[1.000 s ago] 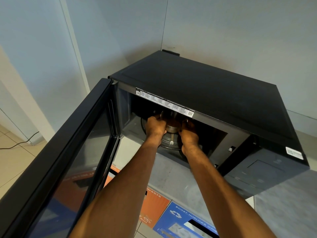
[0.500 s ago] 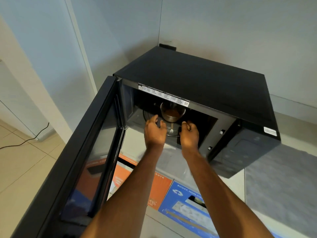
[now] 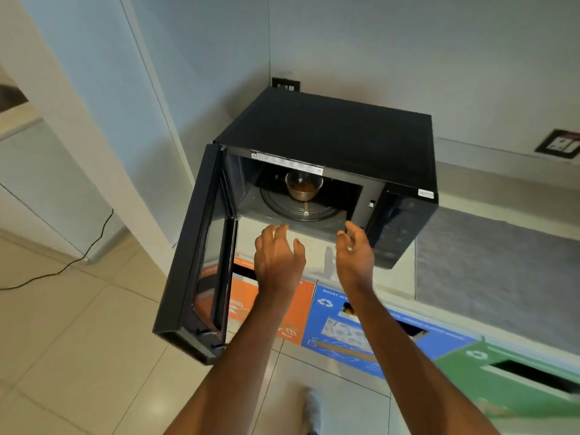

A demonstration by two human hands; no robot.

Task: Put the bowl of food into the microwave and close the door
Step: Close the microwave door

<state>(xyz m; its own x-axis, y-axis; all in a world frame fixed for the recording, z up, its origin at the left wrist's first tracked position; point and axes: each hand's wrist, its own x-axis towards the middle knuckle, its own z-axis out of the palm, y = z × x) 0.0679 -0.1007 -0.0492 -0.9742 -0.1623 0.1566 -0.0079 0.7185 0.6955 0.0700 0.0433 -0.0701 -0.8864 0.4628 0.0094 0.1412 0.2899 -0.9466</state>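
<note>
A clear glass bowl with brown food stands on the round turntable inside the black microwave. The microwave door hangs wide open to the left. My left hand and my right hand are outside the cavity, just in front of its lower edge, both with fingers spread and holding nothing. Neither hand touches the bowl or the door.
The microwave sits on a grey counter in a wall corner. Below the counter are orange, blue and green recycling bins. A black cable runs over the tiled floor at left. A wall socket is at right.
Both hands let go of the bowl and drew back out of the microwave toward me. The bowl stays on the turntable. The camera has pulled back.
</note>
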